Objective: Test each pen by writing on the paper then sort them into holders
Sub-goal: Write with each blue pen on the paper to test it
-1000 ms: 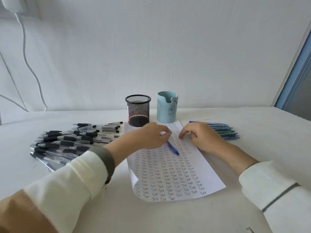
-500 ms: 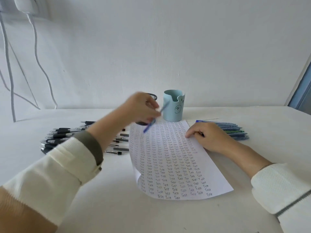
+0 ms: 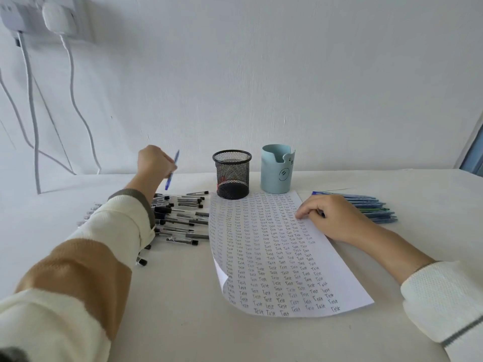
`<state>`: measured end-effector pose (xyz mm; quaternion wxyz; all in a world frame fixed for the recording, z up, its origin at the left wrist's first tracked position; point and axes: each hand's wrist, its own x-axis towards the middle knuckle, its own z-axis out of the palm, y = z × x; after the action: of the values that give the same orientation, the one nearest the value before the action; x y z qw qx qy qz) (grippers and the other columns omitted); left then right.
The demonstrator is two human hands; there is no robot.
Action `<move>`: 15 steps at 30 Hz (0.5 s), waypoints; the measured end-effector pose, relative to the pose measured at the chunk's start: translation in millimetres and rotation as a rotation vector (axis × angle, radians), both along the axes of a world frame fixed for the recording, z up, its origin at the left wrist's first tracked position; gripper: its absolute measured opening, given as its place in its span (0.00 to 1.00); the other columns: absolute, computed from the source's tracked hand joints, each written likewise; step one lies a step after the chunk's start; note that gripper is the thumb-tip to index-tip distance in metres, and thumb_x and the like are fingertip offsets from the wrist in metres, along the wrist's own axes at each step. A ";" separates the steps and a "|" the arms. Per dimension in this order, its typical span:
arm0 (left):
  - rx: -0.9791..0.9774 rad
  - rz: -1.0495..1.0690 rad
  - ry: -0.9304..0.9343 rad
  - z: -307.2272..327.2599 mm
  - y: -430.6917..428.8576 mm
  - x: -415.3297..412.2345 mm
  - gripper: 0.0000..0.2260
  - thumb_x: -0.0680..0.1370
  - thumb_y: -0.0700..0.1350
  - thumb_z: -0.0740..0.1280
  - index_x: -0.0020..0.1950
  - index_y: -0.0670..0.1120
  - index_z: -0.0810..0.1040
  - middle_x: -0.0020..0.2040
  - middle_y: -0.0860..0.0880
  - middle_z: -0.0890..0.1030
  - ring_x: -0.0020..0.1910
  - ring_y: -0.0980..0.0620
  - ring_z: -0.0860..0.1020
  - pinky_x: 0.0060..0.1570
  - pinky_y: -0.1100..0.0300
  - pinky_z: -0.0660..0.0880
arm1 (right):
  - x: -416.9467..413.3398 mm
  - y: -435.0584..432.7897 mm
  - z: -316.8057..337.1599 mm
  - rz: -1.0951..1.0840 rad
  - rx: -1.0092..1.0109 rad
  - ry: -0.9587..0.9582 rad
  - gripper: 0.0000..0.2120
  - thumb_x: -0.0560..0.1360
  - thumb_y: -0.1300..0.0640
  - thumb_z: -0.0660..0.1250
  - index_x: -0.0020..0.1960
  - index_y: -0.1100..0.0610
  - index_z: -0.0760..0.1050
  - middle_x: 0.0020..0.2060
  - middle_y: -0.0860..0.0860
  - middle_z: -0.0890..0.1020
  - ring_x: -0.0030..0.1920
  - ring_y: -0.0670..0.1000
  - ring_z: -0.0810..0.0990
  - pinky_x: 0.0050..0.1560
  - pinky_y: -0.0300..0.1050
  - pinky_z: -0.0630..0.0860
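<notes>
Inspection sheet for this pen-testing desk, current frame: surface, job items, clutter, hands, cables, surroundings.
Surface: white table.
Job's things: paper filled with rows of "Test", near-left corner curled; black mesh holder and light blue holder upright behind it, apart; black pens heaped left; blue and green pens laid right.
Clutter: nothing seen.
Hands: left hand raised left of the mesh holder, grips blue pen; right hand rests on paper, fingers curled, grip unclear.
Cables: white cables hang from wall plugs.
Surroundings: white wall; blue frame at right edge.
</notes>
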<state>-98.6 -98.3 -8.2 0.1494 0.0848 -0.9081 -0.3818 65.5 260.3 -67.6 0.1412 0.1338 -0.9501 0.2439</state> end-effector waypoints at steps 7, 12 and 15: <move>-0.517 0.099 -0.200 -17.2 -8.3 -12.7 0.13 0.73 0.45 0.74 0.38 0.40 0.73 0.31 0.48 0.73 0.44 0.47 0.83 0.39 0.59 0.77 | -0.1 0.2 1.7 0.002 -0.007 -0.005 0.16 0.78 0.66 0.61 0.48 0.51 0.85 0.46 0.38 0.83 0.43 0.37 0.79 0.47 0.33 0.72; -0.607 0.091 -0.245 -17.1 -10.7 -13.1 0.16 0.74 0.46 0.72 0.34 0.42 0.68 0.29 0.49 0.69 0.37 0.49 0.77 0.35 0.61 0.73 | -1.3 1.1 0.3 0.007 -0.010 0.002 0.16 0.77 0.67 0.61 0.48 0.53 0.85 0.45 0.39 0.83 0.44 0.37 0.79 0.46 0.28 0.69; -0.582 0.039 -0.201 -18.1 -20.4 -16.5 0.15 0.74 0.48 0.72 0.35 0.41 0.74 0.32 0.48 0.76 0.36 0.49 0.76 0.30 0.61 0.69 | -1.0 1.5 -0.8 0.005 -0.013 -0.006 0.16 0.77 0.67 0.61 0.49 0.53 0.85 0.46 0.40 0.83 0.43 0.36 0.78 0.46 0.27 0.67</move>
<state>-115.2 -118.7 -26.3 0.0840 0.0931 -0.9878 -0.0923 64.4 261.7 -68.4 0.1388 0.1343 -0.9487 0.2505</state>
